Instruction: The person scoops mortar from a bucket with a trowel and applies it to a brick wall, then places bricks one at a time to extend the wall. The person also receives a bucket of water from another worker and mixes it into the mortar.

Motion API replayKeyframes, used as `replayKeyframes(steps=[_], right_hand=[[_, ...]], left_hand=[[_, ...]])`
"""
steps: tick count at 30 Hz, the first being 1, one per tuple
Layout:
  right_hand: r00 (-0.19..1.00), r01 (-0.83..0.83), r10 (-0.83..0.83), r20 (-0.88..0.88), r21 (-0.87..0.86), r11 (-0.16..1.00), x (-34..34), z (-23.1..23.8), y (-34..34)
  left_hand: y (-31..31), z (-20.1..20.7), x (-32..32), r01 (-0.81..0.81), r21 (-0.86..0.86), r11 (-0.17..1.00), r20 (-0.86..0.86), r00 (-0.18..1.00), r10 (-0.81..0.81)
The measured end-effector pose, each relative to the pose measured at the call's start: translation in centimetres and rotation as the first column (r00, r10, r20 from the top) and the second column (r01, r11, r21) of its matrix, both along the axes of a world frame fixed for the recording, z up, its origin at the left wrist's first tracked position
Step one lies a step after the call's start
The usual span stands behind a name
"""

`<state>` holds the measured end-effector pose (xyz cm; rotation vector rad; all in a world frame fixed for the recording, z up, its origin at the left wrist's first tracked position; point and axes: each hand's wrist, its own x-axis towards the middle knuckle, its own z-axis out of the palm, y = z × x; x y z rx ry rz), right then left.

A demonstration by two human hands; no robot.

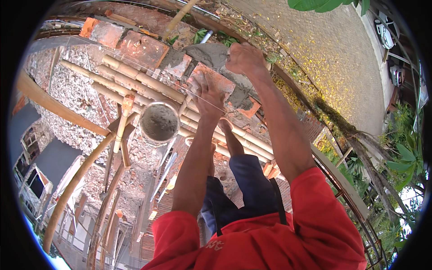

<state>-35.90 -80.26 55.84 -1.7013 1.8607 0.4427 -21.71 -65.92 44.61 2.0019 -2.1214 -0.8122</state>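
My left hand (208, 96) lies on an orange brick (220, 82) on top of the wall, fingers stretched over its near left part. Just right of and beyond it, my right hand (245, 58) is closed in a fist. A pale butt end shows beside the fist, as of a trowel handle; the blade cannot be told apart from the wet grey mortar (207, 53) beside the fist. More mortar lies right of the brick. A smaller mortar-smeared brick (178, 65) sits to the left. A round bucket (159, 122) with grey mortar inside stands near my left forearm.
Bamboo poles (148, 83) run along the wall's near side, and my bare feet are on them. A thin string crosses above the bricks. Larger bricks (143, 47) lie farther left. Rubble (76, 108) spreads far below; a paved road (333, 54) runs beyond the wall.
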Motion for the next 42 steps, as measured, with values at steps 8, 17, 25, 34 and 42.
replayKeyframes(steps=[8,17,25,34,42], right_hand=[[0.916,0.285,-0.248,0.315,-0.079,0.955,-1.7,0.3,4.6],[0.953,0.235,-0.172,0.251,-0.246,0.940,3.6,3.0,11.9],[0.753,0.417,-0.287,0.592,-0.091,0.904,2.7,7.9,27.9],[0.325,0.923,-0.869,0.373,0.076,0.378,4.6,-4.7,34.4],[0.353,0.927,-0.802,0.482,-0.067,0.368,6.4,-11.4,29.6]], left_hand=[[0.2,-0.2,0.5,-0.120,-0.093,0.988,-0.217,0.971,0.097],[-2.4,-2.5,3.7,-0.573,0.739,0.356,-0.591,-0.297,0.750],[-4.8,-4.1,8.4,-0.244,0.898,0.366,-0.436,-0.385,0.813],[1.5,-2.0,6.0,-0.267,0.902,0.338,-0.395,-0.199,0.897],[-1.4,-3.7,5.1,-0.418,0.814,0.402,-0.514,-0.197,0.835]])
